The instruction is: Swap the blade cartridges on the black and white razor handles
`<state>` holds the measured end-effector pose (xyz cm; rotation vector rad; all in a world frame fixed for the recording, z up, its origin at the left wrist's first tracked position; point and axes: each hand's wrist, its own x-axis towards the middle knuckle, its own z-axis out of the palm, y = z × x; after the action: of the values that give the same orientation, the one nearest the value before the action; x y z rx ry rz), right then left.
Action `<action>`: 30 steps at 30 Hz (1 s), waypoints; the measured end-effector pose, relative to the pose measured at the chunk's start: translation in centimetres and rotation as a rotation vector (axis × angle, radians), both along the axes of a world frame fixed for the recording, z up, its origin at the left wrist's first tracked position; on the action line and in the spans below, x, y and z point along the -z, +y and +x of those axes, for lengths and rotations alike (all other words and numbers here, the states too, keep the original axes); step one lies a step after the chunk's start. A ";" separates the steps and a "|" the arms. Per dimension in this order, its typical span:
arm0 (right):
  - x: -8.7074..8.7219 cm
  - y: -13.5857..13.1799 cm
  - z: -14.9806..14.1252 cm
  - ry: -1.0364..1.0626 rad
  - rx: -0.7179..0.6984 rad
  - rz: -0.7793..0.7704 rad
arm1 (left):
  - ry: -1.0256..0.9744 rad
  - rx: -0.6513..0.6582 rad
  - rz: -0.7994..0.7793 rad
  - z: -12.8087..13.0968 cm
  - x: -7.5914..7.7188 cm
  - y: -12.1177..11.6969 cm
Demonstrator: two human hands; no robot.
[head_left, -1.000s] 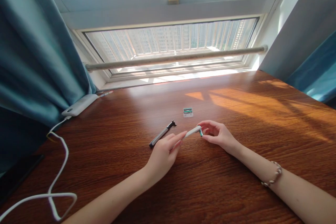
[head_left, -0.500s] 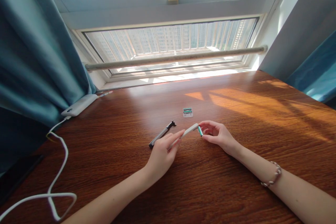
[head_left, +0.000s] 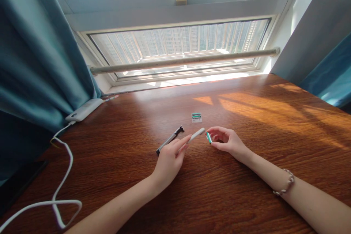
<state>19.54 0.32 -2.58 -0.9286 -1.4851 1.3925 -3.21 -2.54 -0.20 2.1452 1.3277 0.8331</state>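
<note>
My left hand (head_left: 170,157) pinches a white razor handle (head_left: 195,135) that points up and right over the wooden table (head_left: 208,197). My right hand (head_left: 226,141) pinches a small green and white razor head (head_left: 209,137), held just clear of the handle's tip. A second razor handle (head_left: 170,139), black and silver with no head, lies on the table just left of my left hand. A small clear pack with green cartridges (head_left: 196,117) lies beyond both hands.
A white power bank (head_left: 83,109) sits at the table's back left, with a white cable (head_left: 59,186) looping toward the front left edge. A teal curtain (head_left: 33,58) hangs at left, and a window with a rail (head_left: 183,59) runs behind the table.
The razor head has come off the white handle. My right hand now holds it apart from the handle's tip, where one second ago the two were joined.
</note>
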 end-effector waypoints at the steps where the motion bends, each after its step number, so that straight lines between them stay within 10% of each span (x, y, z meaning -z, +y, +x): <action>1: 0.0 0.0 0.0 0.002 0.001 -0.002 | 0.002 0.013 0.008 0.0 0.0 0.0; 30: -0.1 0.0 0.1 0.072 0.030 -0.046 | 0.035 0.038 0.079 0.1 0.1 -0.4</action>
<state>19.60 0.29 -2.51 -0.9166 -1.3855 1.4287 -3.14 -2.92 -0.33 2.2488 1.2867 0.8494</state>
